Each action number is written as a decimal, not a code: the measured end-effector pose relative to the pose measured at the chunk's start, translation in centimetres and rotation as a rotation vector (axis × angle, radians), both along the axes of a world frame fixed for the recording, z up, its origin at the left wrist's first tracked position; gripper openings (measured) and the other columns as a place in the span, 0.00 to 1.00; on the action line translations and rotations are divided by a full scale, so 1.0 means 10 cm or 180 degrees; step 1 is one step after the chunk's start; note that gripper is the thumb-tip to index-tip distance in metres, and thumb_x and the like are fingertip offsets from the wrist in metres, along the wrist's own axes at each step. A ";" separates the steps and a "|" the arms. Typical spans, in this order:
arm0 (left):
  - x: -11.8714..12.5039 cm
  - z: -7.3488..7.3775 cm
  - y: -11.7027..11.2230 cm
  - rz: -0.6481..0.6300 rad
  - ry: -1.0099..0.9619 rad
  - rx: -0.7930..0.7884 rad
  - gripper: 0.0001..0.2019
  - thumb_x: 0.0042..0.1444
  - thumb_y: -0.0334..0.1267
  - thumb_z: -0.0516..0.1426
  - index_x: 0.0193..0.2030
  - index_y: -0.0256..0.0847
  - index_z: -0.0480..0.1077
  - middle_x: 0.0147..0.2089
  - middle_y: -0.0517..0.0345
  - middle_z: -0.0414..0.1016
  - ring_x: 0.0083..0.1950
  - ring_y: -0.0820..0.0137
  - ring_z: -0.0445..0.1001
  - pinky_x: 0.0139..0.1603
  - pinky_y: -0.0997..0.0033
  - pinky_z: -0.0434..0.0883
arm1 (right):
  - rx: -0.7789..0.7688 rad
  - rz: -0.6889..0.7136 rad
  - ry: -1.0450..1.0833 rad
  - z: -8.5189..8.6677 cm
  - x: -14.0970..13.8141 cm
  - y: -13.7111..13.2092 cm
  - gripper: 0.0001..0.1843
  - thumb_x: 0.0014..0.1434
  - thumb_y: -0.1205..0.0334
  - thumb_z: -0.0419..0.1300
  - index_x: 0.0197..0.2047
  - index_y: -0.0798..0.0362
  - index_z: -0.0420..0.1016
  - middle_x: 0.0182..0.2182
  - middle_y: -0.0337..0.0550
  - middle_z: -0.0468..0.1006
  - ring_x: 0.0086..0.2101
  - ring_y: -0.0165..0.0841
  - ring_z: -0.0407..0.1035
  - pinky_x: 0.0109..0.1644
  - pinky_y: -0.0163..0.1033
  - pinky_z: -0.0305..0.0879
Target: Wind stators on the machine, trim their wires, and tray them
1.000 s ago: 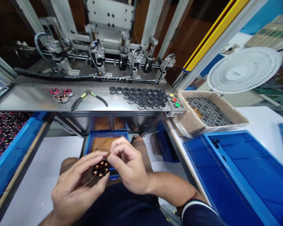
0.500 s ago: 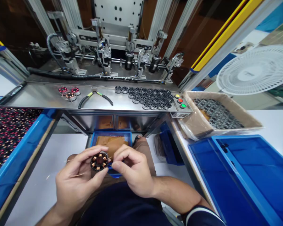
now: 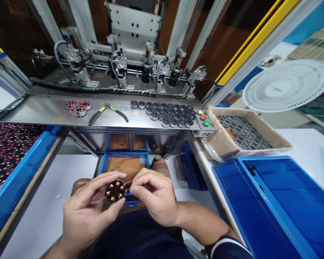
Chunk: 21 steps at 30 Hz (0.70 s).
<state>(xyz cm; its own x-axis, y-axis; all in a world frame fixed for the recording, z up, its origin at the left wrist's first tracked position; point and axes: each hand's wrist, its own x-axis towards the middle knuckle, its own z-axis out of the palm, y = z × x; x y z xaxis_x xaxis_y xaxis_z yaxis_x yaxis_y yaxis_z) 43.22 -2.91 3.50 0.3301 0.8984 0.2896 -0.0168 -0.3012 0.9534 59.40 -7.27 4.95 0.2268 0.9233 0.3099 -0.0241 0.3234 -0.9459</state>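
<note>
A round motor stator (image 3: 115, 190) wound with copper coils is held by its rim between the thumb and fingers of my left hand (image 3: 90, 207). Its face with the coils is turned toward me. Fine copper wire ends stick out on both sides of it. To its right, my right hand (image 3: 153, 196) pinches thumb against forefinger on a thin copper wire (image 3: 128, 183) that runs from the stator. Both hands are above my lap, over a blue bin (image 3: 105, 160) holding brown paper.
On the metal ledge (image 3: 48, 111) are several wound stators (image 3: 78, 110), cutting pliers (image 3: 108, 108), many unwound cores (image 3: 170, 113) and a button box (image 3: 205, 124). A blue bin of wound stators (image 3: 13, 158) stands left. Right are a carton of cores (image 3: 245, 133), blue trays (image 3: 283, 194) and a fan (image 3: 286, 86).
The stator has turned slightly in my left hand and shifted a little right and down. My right hand keeps its pinch beside it. The whole view has tilted slightly.
</note>
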 end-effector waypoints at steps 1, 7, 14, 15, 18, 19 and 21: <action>0.01 0.00 -0.02 0.0096 -0.0052 -0.0004 0.23 0.47 0.25 0.66 0.50 0.46 0.75 0.47 0.62 0.81 0.47 0.72 0.80 0.52 0.78 0.76 | 0.0071 -0.0055 -0.0073 0.01 0.00 0.00 0.06 0.56 0.67 0.65 0.27 0.55 0.76 0.25 0.39 0.76 0.27 0.27 0.69 0.34 0.34 0.66; 0.03 0.02 -0.04 0.0094 -0.0113 0.0055 0.21 0.46 0.23 0.65 0.47 0.45 0.75 0.46 0.63 0.82 0.45 0.74 0.80 0.52 0.80 0.75 | 0.0351 -0.0001 -0.0351 -0.02 0.07 -0.02 0.02 0.56 0.67 0.65 0.32 0.55 0.76 0.26 0.41 0.76 0.28 0.28 0.69 0.33 0.35 0.67; 0.06 0.14 -0.06 -0.0002 -0.0386 -0.0548 0.17 0.47 0.26 0.63 0.43 0.48 0.76 0.42 0.66 0.82 0.43 0.76 0.80 0.48 0.86 0.74 | 0.1098 0.0167 -0.0819 0.00 0.16 0.10 0.06 0.56 0.68 0.65 0.39 0.58 0.77 0.30 0.47 0.77 0.32 0.32 0.71 0.37 0.38 0.71; 0.06 0.14 -0.07 -0.0020 -0.0393 -0.0557 0.17 0.47 0.26 0.63 0.43 0.48 0.76 0.42 0.66 0.82 0.43 0.76 0.80 0.48 0.86 0.74 | 0.1164 0.0157 -0.0827 0.00 0.15 0.11 0.04 0.56 0.69 0.65 0.37 0.59 0.77 0.29 0.47 0.78 0.31 0.31 0.71 0.37 0.39 0.70; 0.04 0.10 -0.05 -0.0098 -0.0301 -0.0422 0.18 0.48 0.26 0.63 0.44 0.48 0.76 0.43 0.66 0.82 0.43 0.76 0.80 0.48 0.86 0.74 | 0.1146 -0.0061 -0.0742 -0.01 0.09 0.08 0.01 0.57 0.71 0.64 0.34 0.58 0.77 0.27 0.45 0.77 0.29 0.30 0.71 0.36 0.38 0.70; 0.04 0.09 -0.05 -0.0070 -0.0259 -0.0336 0.18 0.47 0.25 0.64 0.45 0.48 0.75 0.43 0.66 0.82 0.43 0.76 0.80 0.48 0.85 0.74 | 0.1097 -0.0148 -0.0690 -0.03 0.07 0.06 0.02 0.57 0.71 0.64 0.34 0.57 0.77 0.27 0.45 0.77 0.29 0.30 0.71 0.35 0.38 0.69; 0.04 0.06 -0.05 0.0116 -0.0204 -0.0156 0.20 0.47 0.25 0.64 0.46 0.48 0.75 0.44 0.66 0.82 0.44 0.75 0.80 0.49 0.83 0.75 | 0.1026 -0.0273 -0.0589 -0.05 0.01 0.01 0.02 0.56 0.71 0.64 0.34 0.56 0.78 0.26 0.44 0.77 0.28 0.30 0.71 0.34 0.38 0.69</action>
